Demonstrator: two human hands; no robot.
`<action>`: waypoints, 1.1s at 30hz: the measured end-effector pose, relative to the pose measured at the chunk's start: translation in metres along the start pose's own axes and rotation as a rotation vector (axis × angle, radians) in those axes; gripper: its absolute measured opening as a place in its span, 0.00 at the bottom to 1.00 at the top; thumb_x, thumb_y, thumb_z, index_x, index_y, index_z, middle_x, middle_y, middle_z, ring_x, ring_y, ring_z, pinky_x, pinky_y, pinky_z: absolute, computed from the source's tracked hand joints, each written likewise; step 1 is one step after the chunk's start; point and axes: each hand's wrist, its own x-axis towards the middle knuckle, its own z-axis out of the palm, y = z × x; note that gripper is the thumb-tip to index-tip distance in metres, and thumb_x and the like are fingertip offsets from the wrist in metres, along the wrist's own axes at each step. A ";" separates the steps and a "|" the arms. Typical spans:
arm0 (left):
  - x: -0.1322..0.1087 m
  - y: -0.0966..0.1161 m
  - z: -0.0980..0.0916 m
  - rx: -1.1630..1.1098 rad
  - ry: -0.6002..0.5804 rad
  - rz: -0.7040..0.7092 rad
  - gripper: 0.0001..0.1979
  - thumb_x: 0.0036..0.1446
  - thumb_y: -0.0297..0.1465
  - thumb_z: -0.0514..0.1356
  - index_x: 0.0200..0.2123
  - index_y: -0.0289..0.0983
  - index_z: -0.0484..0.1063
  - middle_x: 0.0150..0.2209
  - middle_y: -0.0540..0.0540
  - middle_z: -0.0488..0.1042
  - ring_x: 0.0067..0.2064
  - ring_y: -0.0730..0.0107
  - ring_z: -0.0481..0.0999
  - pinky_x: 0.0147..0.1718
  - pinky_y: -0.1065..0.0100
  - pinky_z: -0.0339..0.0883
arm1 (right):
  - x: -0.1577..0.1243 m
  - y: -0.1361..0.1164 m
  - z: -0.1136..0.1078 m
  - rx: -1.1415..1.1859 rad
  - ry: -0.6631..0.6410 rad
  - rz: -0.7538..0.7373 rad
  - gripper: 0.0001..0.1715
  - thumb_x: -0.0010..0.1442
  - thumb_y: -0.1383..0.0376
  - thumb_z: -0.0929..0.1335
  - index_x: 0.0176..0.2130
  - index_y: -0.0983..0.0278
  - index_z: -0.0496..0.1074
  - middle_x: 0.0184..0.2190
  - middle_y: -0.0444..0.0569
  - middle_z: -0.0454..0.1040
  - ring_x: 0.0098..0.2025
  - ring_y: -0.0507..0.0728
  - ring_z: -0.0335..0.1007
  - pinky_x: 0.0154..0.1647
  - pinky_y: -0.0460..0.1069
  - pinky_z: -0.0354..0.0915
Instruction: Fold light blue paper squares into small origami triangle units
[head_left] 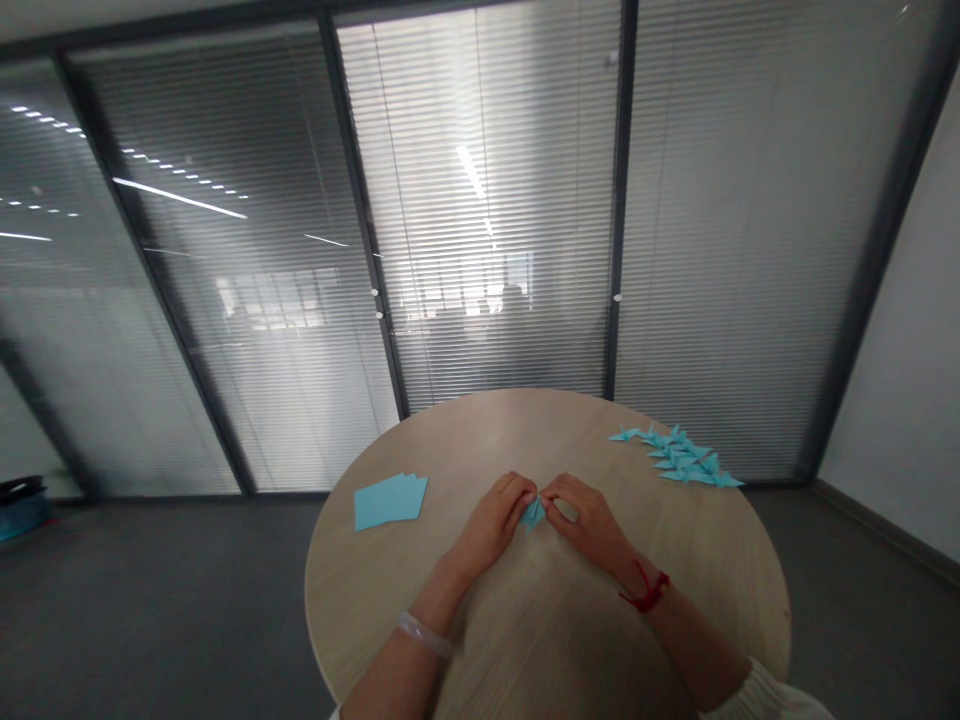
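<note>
A small folded piece of blue paper (pixel 532 514) is between my two hands over the middle of the round table (pixel 525 610). My left hand (pixel 498 515) pinches it from the left, fingers curled and partly covering it. From the right, my right hand (pixel 586 515) holds its upper edge between thumb and forefinger. The fingertips of both hands nearly meet at the top of the paper. Its exact folded shape is hard to make out, as the fingers hide much of it.
Left of my hands lies a stack of flat blue paper sheets (pixel 390 502). Several folded blue paper cranes (pixel 686 458) sit clustered near the table's right back edge. Behind the table stands a glass partition with blinds (pixel 495 200). A dark bin-like object (pixel 22 508) is on the floor at far left.
</note>
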 end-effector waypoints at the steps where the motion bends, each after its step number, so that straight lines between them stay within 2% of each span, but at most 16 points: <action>1: 0.000 -0.001 0.001 -0.006 0.013 -0.011 0.13 0.64 0.35 0.44 0.36 0.36 0.65 0.35 0.45 0.67 0.40 0.68 0.67 0.41 0.68 0.61 | 0.000 -0.001 0.000 0.011 -0.001 0.004 0.08 0.61 0.67 0.62 0.32 0.63 0.70 0.29 0.47 0.72 0.33 0.54 0.67 0.37 0.49 0.63; 8: 0.000 -0.001 0.006 -0.135 0.068 -0.104 0.11 0.62 0.36 0.48 0.38 0.36 0.65 0.36 0.46 0.69 0.38 0.69 0.68 0.40 0.67 0.63 | 0.000 -0.001 0.002 0.028 -0.005 0.077 0.06 0.60 0.67 0.64 0.31 0.63 0.69 0.29 0.46 0.71 0.32 0.53 0.67 0.37 0.47 0.62; 10: 0.000 -0.001 0.008 -0.200 0.070 -0.138 0.10 0.59 0.37 0.54 0.39 0.36 0.65 0.38 0.46 0.70 0.39 0.69 0.70 0.40 0.67 0.64 | 0.000 0.002 0.003 0.040 -0.003 0.119 0.06 0.60 0.67 0.64 0.32 0.63 0.70 0.29 0.46 0.72 0.33 0.54 0.67 0.36 0.47 0.62; 13: 0.001 -0.001 0.008 -0.242 0.077 -0.181 0.14 0.51 0.35 0.62 0.40 0.37 0.66 0.39 0.47 0.70 0.40 0.68 0.71 0.41 0.67 0.65 | -0.001 0.007 0.004 0.059 -0.007 0.186 0.07 0.60 0.65 0.64 0.32 0.63 0.70 0.29 0.45 0.72 0.32 0.53 0.68 0.36 0.47 0.63; 17: 0.003 -0.003 0.007 -0.210 0.101 -0.233 0.09 0.52 0.32 0.59 0.38 0.37 0.67 0.35 0.49 0.72 0.35 0.71 0.71 0.36 0.69 0.66 | -0.001 0.011 0.006 0.067 0.047 0.237 0.06 0.59 0.62 0.66 0.34 0.63 0.70 0.31 0.45 0.72 0.34 0.54 0.68 0.38 0.48 0.63; 20: 0.002 -0.004 0.007 -0.180 0.130 -0.246 0.08 0.52 0.30 0.59 0.38 0.38 0.67 0.31 0.51 0.71 0.32 0.73 0.70 0.34 0.71 0.65 | 0.000 0.012 0.005 0.071 0.109 0.208 0.09 0.57 0.62 0.68 0.39 0.62 0.69 0.36 0.47 0.71 0.39 0.55 0.67 0.41 0.49 0.64; 22: 0.002 -0.006 0.008 -0.197 0.144 -0.251 0.09 0.52 0.30 0.60 0.38 0.38 0.66 0.32 0.52 0.72 0.31 0.73 0.71 0.34 0.71 0.65 | 0.000 0.011 0.005 0.070 0.090 0.147 0.07 0.59 0.62 0.67 0.39 0.61 0.69 0.36 0.47 0.71 0.41 0.56 0.67 0.43 0.50 0.63; 25: 0.002 -0.009 0.010 -0.219 0.154 -0.248 0.10 0.52 0.31 0.60 0.38 0.39 0.63 0.33 0.51 0.73 0.32 0.73 0.72 0.34 0.72 0.66 | 0.000 0.011 0.004 0.060 0.053 0.071 0.05 0.60 0.63 0.66 0.35 0.61 0.70 0.33 0.47 0.72 0.39 0.56 0.67 0.42 0.51 0.63; 33: 0.002 -0.007 0.009 -0.224 0.155 -0.228 0.11 0.53 0.31 0.60 0.39 0.40 0.62 0.33 0.52 0.75 0.34 0.72 0.75 0.37 0.70 0.67 | 0.000 0.012 0.004 0.064 0.084 0.047 0.08 0.60 0.59 0.66 0.34 0.60 0.71 0.32 0.47 0.73 0.37 0.56 0.68 0.39 0.51 0.64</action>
